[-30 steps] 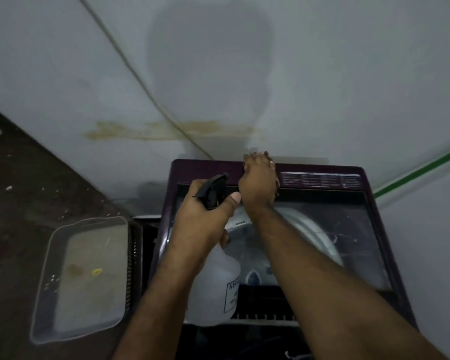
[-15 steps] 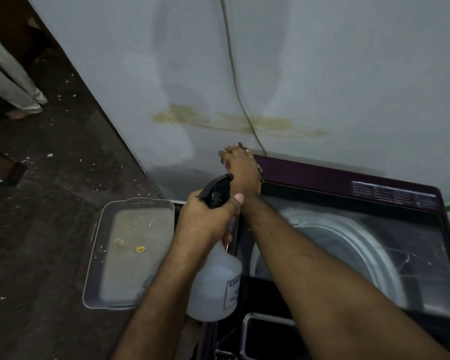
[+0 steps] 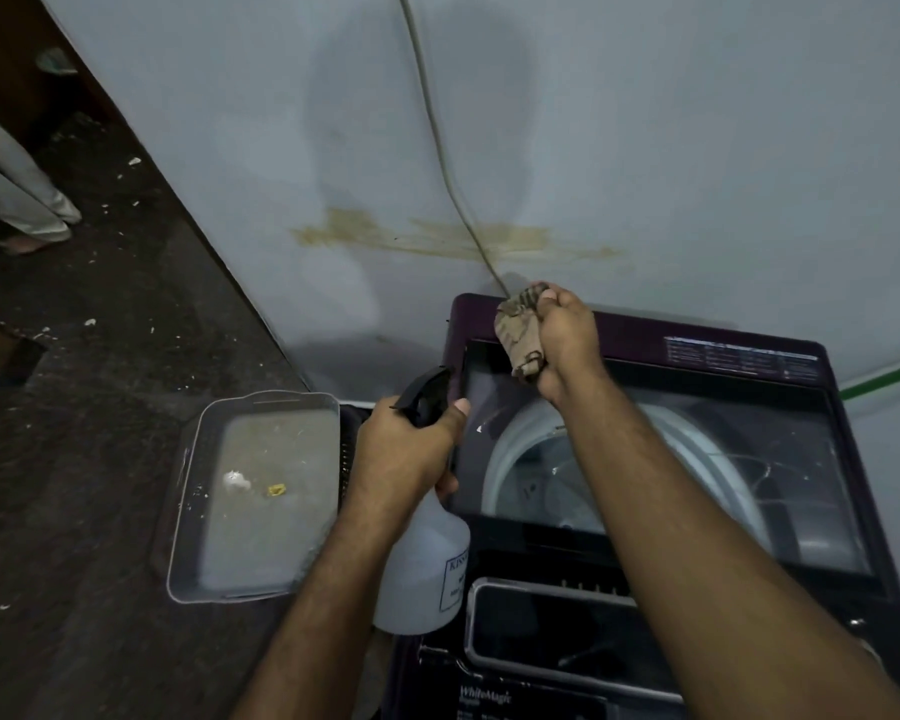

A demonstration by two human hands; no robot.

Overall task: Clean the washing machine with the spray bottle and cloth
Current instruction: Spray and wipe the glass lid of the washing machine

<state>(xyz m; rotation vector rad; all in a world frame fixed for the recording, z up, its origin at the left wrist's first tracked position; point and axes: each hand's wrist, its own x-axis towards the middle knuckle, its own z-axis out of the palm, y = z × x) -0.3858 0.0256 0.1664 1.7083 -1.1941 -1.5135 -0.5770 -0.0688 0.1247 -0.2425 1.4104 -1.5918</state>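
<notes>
A dark purple top-load washing machine [image 3: 739, 350] with a glass lid stands against the wall at the right. My right hand [image 3: 565, 335] grips a crumpled brownish cloth [image 3: 518, 332] over the machine's back left corner; whether the cloth touches the lid I cannot tell. My left hand [image 3: 404, 449] grips the neck of a translucent spray bottle [image 3: 427, 574] with a black trigger head, held upright beside the machine's left edge. The white drum shows through the glass.
A clear plastic tray [image 3: 261, 407] with small scraps lies on the floor to the machine's left. A cable [image 3: 437, 148] runs down the stained wall behind the machine. A person's trouser leg and foot [image 3: 17, 200] stand at far left. A green pipe [image 3: 889, 376] crosses the right wall.
My right hand slid left along the machine's back edge to the corner, then turned so the cloth now shows. The bottle stayed upright in my left hand. My view swung left, then back.
</notes>
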